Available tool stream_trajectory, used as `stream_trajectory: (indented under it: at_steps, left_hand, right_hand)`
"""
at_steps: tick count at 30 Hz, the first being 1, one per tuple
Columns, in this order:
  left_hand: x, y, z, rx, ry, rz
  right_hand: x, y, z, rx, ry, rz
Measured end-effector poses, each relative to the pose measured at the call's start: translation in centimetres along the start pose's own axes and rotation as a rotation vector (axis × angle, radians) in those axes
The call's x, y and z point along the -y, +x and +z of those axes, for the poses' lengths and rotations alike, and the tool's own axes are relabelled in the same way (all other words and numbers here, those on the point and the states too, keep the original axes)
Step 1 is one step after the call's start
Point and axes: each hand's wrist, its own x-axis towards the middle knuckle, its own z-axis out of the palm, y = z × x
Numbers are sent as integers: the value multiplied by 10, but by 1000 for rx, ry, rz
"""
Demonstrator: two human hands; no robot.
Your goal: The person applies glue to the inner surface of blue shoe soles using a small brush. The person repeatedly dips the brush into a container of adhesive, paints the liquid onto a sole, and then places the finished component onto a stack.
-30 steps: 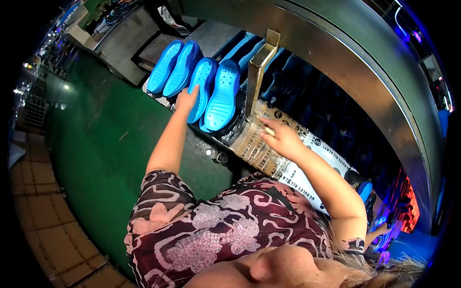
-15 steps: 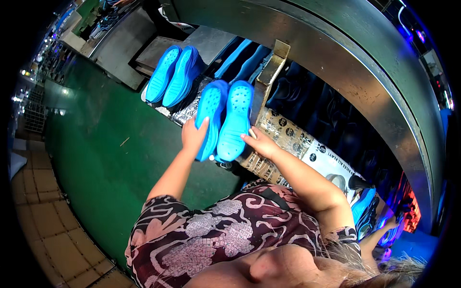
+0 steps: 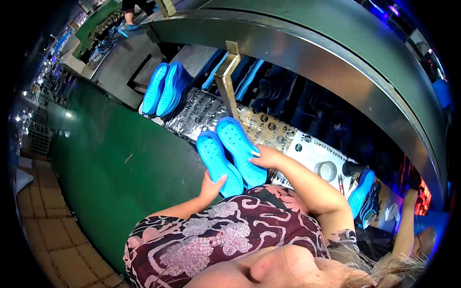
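Two blue shoe soles with raised edges and small holes at the toe end are held close to my front, side by side and tilted. My left hand [image 3: 211, 188] is closed on the lower end of the left sole [image 3: 216, 161], thumb on its upper face. My right hand [image 3: 265, 158] grips the outer edge of the right sole [image 3: 235, 144]. The hidden fingers are underneath; more soles may be stacked below. On the far left end of the wrapped bench edge rest two more blue stacks of soles [image 3: 156, 89], several layers thick by their sides.
A metal bracket [image 3: 225, 77] rises beside the plastic-wrapped bench edge [image 3: 194, 108]. Behind it are dark racks of soles under a curved metal beam [image 3: 307, 48]. A tape roll [image 3: 326, 171] and blue soles [image 3: 361, 192] lie to the right. Another person's arm [image 3: 406, 225] shows lower right.
Both hands have drawn the soles away from the bracket, toward my body and slightly right. The soles' toe ends now lean left. The view has shifted to the right.
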Motion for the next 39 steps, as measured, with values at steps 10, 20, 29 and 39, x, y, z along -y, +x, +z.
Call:
stream_trajectory:
  at_steps: [10,20,29,39]
  left_hand:
    - [-72,84,33,471,-8,254]
    - [-170,87,53,-31,721,832]
    - [-176,49,112,245,1218,618]
    - [-168,73,82,597,258,127]
  right_hand:
    - [-62,-92,-18,-118,217,171]
    - [-115,-224,-18,-985,740,-46]
    - [-165,-293,32,-1216,1698,-59]
    - [-159,-296,45,-1294,1439,0]
